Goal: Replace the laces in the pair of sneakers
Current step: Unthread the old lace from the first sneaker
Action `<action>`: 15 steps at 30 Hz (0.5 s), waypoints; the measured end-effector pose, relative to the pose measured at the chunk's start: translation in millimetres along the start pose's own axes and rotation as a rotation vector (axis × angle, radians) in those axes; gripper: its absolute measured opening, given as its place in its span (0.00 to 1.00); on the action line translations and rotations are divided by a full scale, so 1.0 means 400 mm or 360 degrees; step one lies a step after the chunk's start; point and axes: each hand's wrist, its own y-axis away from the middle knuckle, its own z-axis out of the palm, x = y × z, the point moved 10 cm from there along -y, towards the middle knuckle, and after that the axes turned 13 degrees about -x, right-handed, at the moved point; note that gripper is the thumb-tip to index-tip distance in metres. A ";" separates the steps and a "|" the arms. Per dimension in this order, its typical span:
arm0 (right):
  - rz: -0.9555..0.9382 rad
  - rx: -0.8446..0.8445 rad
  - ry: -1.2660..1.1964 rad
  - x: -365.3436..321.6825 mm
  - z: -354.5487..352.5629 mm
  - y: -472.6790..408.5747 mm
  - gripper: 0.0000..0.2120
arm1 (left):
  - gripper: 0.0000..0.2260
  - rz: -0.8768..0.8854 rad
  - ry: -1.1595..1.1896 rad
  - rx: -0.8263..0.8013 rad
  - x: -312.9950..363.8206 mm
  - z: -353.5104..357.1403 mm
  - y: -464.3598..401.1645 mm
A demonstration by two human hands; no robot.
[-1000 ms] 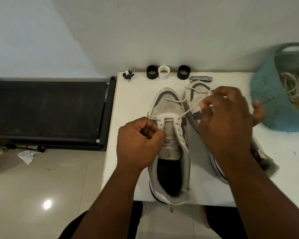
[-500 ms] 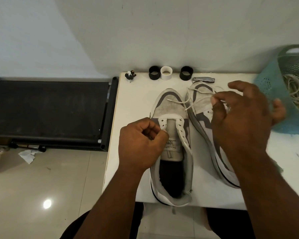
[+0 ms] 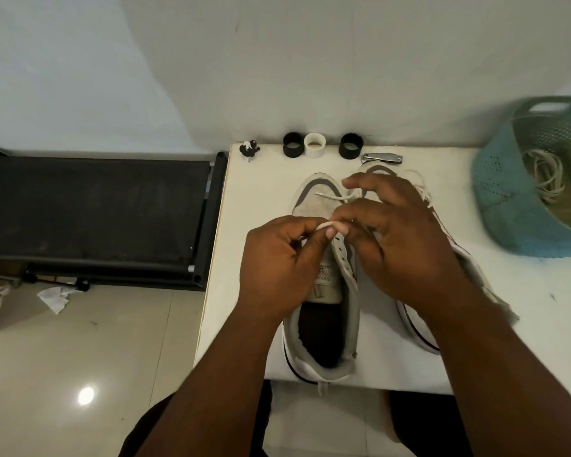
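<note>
While left hand (image 3: pixel 277 268) fingers pinch flat white lace (image 3: pixel 325 224), right hand (image 3: pixel 406 245) fingers pinch it too.

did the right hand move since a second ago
Yes. The right hand has come in leftward from over the right sneaker to the left sneaker, meeting the left hand.

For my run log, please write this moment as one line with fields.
step: lacing left sneaker | left hand: pinches white lace | right hand: at same lace, grip unclear | right sneaker: beside
</note>
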 end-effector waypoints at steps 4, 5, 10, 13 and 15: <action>0.0339 0.0450 -0.0200 0.023 -0.075 0.046 0.11 | 0.06 -0.0129 0.0298 0.0013 0.023 -0.003 -0.001; 0.0387 0.0548 -0.0304 0.014 -0.097 0.061 0.07 | 0.07 -0.0228 0.0397 0.0043 0.028 -0.007 0.001; 0.0513 -0.0036 -0.1007 -0.027 -0.040 0.042 0.06 | 0.11 -0.0609 0.0991 -0.0056 0.093 0.012 -0.004; 0.0400 -0.0178 -0.1306 -0.075 -0.088 0.027 0.09 | 0.11 -0.0662 0.0943 -0.0231 0.184 0.004 -0.022; 0.0390 -0.0230 -0.1466 -0.101 -0.136 0.024 0.09 | 0.11 -0.0621 0.0800 -0.0293 0.261 -0.025 -0.039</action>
